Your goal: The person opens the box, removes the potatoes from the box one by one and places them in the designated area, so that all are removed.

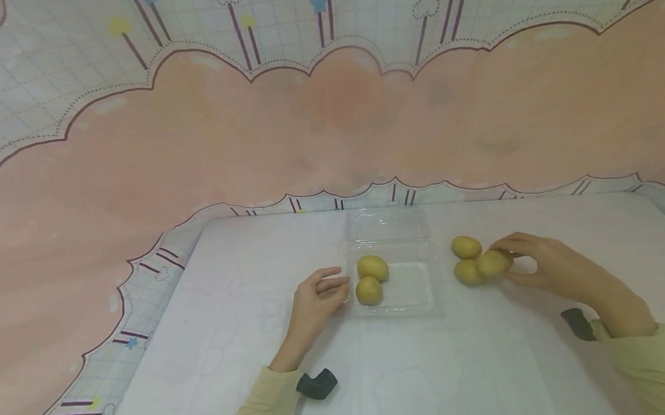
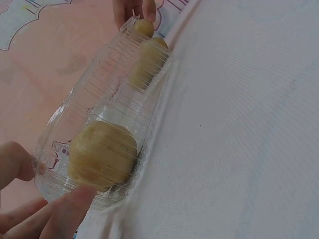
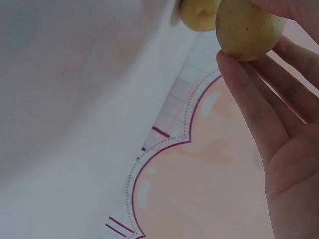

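In the head view, my right hand (image 1: 561,266) pinches a yellow potato (image 1: 493,264) between thumb and fingers, over the table's right part. Close under and beside it are two more potatoes, the far one (image 1: 466,247) and the near one (image 1: 468,273). The right wrist view shows the held potato (image 3: 249,30) with small dark specks. My left hand (image 1: 315,300) has its fingertips at the left edge of a clear plastic container (image 1: 410,309). Its fingers (image 2: 70,214) are loosely extended against the container's wall. Two potatoes, one farther (image 1: 373,268) and one nearer (image 1: 369,291), lie inside.
The container's hinged lid (image 1: 387,225) stands folded back at its far side. A white cloth (image 1: 468,370) covers the table. Behind rises a patterned pink curtain (image 1: 328,138). Dark wrist mounts sit by both cuffs, one on the left (image 1: 317,384).
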`<action>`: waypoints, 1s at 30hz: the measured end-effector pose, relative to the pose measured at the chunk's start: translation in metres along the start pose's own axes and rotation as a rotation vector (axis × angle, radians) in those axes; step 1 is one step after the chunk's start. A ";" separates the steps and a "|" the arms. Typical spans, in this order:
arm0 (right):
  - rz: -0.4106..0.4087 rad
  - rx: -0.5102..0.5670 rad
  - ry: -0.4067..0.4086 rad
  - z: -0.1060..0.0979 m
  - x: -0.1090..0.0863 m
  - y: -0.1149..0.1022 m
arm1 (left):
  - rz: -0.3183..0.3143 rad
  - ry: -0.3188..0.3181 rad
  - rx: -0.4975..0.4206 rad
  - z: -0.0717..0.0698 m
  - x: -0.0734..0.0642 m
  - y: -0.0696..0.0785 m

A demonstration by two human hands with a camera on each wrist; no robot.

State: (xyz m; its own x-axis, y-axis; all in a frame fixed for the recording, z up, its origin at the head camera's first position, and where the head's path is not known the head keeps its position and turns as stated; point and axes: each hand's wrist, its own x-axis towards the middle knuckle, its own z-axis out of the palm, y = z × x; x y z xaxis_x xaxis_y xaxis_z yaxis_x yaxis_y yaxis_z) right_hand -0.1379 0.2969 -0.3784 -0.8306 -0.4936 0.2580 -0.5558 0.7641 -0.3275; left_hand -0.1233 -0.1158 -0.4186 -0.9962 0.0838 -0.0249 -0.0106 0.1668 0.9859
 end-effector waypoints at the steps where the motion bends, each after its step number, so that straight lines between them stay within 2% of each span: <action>1: 0.006 -0.002 0.000 0.000 -0.001 0.001 | 0.000 0.001 0.000 0.000 0.000 0.000; 8: 0.032 -0.023 0.006 0.004 -0.004 0.011 | -0.006 0.002 -0.008 0.001 0.000 0.001; 21: 0.026 -0.019 0.023 0.012 -0.002 0.023 | -0.011 0.005 -0.014 0.001 0.000 0.001; 30: 0.092 0.028 -0.041 0.015 0.001 0.027 | -0.011 0.004 -0.004 0.001 0.001 0.000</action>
State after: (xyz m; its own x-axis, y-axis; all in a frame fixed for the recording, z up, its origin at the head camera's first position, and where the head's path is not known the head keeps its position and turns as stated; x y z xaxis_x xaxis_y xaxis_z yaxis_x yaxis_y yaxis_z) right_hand -0.1545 0.3108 -0.4003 -0.8786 -0.4390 0.1880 -0.4773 0.7953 -0.3737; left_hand -0.1241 -0.1148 -0.4188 -0.9963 0.0784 -0.0348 -0.0216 0.1634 0.9863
